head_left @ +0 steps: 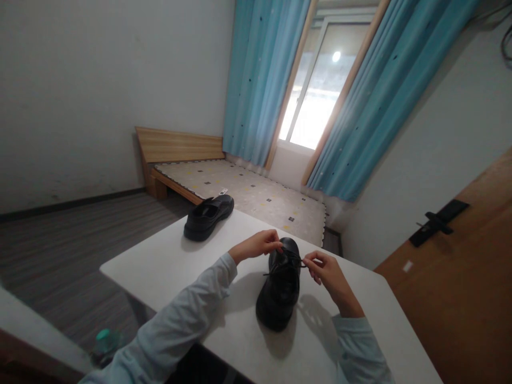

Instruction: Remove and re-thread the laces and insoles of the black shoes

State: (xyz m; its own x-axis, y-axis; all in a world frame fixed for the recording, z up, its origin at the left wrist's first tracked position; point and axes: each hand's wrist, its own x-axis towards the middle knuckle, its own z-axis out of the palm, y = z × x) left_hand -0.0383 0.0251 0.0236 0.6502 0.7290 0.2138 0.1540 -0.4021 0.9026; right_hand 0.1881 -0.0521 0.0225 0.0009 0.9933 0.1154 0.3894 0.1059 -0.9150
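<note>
A black lace-up shoe [279, 296] stands on the white table [160, 266] in front of me, its toe pointing away. My left hand [266, 242] is at the left side of the lacing, fingers closed at the laces; exactly what they pinch is hard to make out. On the other side, my right hand [321, 266] pinches a black shoelace [303, 263] between thumb and finger, drawn out to the right of the shoe. A loose lace end sticks out on the shoe's left. The second black shoe [208, 217] sits at the table's far left edge.
Beyond the table is a low bed [256, 186] with a wooden headboard [180, 145] and a small white object on its mattress. Blue curtains [264, 80] flank a bright window. A wooden door [460, 277] with a black handle is at right. A green-capped item [103, 335] is low left.
</note>
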